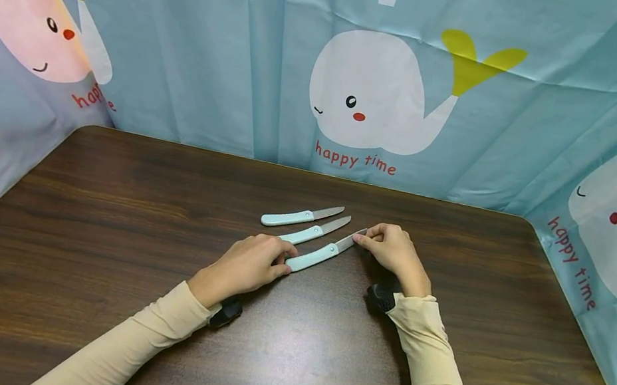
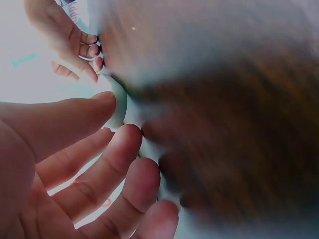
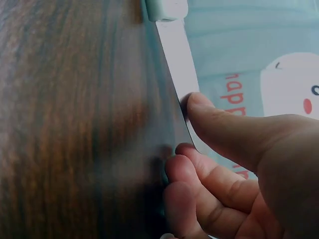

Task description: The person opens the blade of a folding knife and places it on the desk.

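Observation:
Three paring knives with pale mint handles lie slanted side by side on the table, blades toward the upper right. My left hand (image 1: 248, 265) pinches the handle end of the nearest knife (image 1: 313, 258) between thumb and fingers. At the other end, my right hand (image 1: 394, 250) pinches the blade near its tip. The right wrist view shows the thumb against the flat of the steel blade (image 3: 178, 62). In the left wrist view, the thumb presses on the rounded handle (image 2: 119, 102). Just beyond lie the middle knife (image 1: 302, 235), its handle end hidden behind the left hand, and the far knife (image 1: 287, 218).
The dark wood-grain table (image 1: 113, 242) has rounded far corners. A light blue curtain (image 1: 197, 54) printed with whales hangs along its back and sides. Black wrist devices sit under both cream sleeves (image 1: 438, 368).

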A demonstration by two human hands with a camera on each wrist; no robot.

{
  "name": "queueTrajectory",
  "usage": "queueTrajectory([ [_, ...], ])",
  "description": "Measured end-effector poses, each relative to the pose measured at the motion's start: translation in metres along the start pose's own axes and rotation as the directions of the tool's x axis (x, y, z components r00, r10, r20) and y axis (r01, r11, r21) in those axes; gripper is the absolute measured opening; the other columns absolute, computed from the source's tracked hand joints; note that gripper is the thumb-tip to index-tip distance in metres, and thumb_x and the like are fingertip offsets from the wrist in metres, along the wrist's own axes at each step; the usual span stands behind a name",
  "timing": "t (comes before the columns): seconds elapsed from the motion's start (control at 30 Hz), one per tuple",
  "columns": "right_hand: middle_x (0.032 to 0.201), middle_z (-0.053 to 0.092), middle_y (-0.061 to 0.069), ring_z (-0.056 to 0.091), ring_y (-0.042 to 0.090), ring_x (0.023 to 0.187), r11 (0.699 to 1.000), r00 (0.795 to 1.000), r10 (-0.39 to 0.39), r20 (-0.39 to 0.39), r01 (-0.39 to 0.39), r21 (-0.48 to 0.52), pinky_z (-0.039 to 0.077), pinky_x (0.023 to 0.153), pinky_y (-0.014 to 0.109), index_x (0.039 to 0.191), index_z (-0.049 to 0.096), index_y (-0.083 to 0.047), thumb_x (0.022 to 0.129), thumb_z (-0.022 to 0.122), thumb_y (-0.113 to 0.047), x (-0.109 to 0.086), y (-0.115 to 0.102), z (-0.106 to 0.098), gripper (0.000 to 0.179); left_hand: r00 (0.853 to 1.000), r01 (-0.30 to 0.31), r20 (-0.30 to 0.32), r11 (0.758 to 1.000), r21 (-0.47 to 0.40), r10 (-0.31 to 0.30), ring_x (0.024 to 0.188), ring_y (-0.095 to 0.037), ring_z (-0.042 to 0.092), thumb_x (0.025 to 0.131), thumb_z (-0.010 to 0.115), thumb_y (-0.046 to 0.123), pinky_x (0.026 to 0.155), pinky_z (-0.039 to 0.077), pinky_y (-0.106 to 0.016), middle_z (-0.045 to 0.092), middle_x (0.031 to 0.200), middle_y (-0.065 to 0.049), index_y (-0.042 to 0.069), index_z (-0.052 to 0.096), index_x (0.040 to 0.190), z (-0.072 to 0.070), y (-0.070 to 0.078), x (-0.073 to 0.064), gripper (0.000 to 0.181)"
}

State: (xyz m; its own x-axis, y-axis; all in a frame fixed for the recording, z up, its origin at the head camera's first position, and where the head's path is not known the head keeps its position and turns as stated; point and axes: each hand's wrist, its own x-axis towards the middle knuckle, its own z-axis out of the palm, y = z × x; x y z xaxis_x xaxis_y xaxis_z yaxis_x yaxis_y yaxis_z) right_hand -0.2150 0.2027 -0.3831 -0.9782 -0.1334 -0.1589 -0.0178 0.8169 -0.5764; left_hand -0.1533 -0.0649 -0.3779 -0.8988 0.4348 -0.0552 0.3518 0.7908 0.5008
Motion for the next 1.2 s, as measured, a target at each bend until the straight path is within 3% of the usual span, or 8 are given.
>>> queueTrajectory([
  [0.2, 0.105, 0.074, 0.016, 0.067, 0.024, 0.090, 1.000, 1.000, 0.011, -0.006, -0.011, 0.001, 0.050, 0.074, 0.033, 0.111, 0.068, -0.002, 0.095, 0.066, -0.036, 0.001, 0.000, 0.001, 0.038, 1.000, 0.008, -0.001, 1.000, 0.013, -0.008, 0.058, -0.006, 0.051, 0.093, 0.071, 0.021, 0.053, 0.040, -0.026, 0.059, 0.069, 0.011, 0.017, 0.073, 0.115, 0.001, 0.000, -0.001, 0.023],
  [0.5, 0.100, 0.075, 0.015, 0.067, 0.017, 0.075, 0.998, 0.999, -0.012, 0.033, 0.009, 0.068, 0.048, 0.067, 0.027, 0.117, 0.067, -0.003, 0.095, 0.067, -0.031, 0.003, -0.002, -0.003, 0.035, 1.000, 0.004, -0.005, 1.000, 0.009, -0.004, 0.058, -0.007, 0.050, 0.093, 0.071, 0.020, 0.052, 0.039, -0.026, 0.057, 0.067, 0.011, 0.019, 0.073, 0.114, 0.000, -0.002, -0.003, 0.021],
  [0.77, 0.099, 0.074, 0.014, 0.068, 0.018, 0.080, 0.995, 0.994, -0.077, 0.079, 0.071, 0.076, 0.050, 0.075, 0.032, 0.119, 0.066, -0.002, 0.094, 0.070, -0.025, -0.001, -0.001, -0.013, 0.035, 1.000, -0.007, -0.016, 1.000, -0.001, 0.007, 0.059, -0.008, 0.050, 0.094, 0.070, 0.021, 0.054, 0.040, -0.026, 0.060, 0.072, 0.008, 0.016, 0.072, 0.114, -0.009, -0.001, -0.005, 0.021],
  [0.97, 0.111, 0.071, 0.016, 0.069, 0.028, 0.098, 0.985, 0.986, -0.157, 0.048, 0.153, 0.081, 0.051, 0.089, 0.044, 0.122, 0.064, -0.001, 0.091, 0.073, -0.021, -0.005, -0.003, -0.021, 0.037, 0.998, -0.034, -0.055, 0.999, -0.016, 0.033, 0.063, -0.008, 0.052, 0.093, 0.070, 0.023, 0.057, 0.041, -0.026, 0.068, 0.083, 0.005, 0.014, 0.070, 0.120, -0.023, -0.004, -0.003, 0.028],
  [1.07, 0.123, 0.066, 0.019, 0.065, 0.034, 0.113, 0.977, 0.977, -0.211, 0.029, 0.209, 0.051, 0.049, 0.096, 0.050, 0.128, 0.061, -0.001, 0.090, 0.074, -0.020, -0.006, -0.003, -0.027, 0.044, 0.995, -0.041, -0.092, 0.999, -0.028, 0.039, 0.074, -0.012, 0.058, 0.095, 0.068, 0.025, 0.064, 0.046, -0.031, 0.071, 0.097, 0.000, 0.013, 0.069, 0.122, -0.031, -0.008, -0.003, 0.029],
  [1.2, 0.140, 0.056, 0.020, 0.050, 0.038, 0.132, 0.964, 0.964, -0.267, -0.018, 0.266, -0.028, 0.040, 0.107, 0.055, 0.138, 0.053, -0.002, 0.091, 0.073, -0.024, -0.001, -0.003, -0.034, 0.054, 0.985, -0.048, -0.169, 0.999, -0.024, 0.044, 0.111, -0.025, 0.063, 0.097, 0.065, 0.027, 0.092, 0.050, -0.044, 0.066, 0.125, -0.008, 0.011, 0.063, 0.131, -0.040, -0.016, -0.002, 0.037],
])
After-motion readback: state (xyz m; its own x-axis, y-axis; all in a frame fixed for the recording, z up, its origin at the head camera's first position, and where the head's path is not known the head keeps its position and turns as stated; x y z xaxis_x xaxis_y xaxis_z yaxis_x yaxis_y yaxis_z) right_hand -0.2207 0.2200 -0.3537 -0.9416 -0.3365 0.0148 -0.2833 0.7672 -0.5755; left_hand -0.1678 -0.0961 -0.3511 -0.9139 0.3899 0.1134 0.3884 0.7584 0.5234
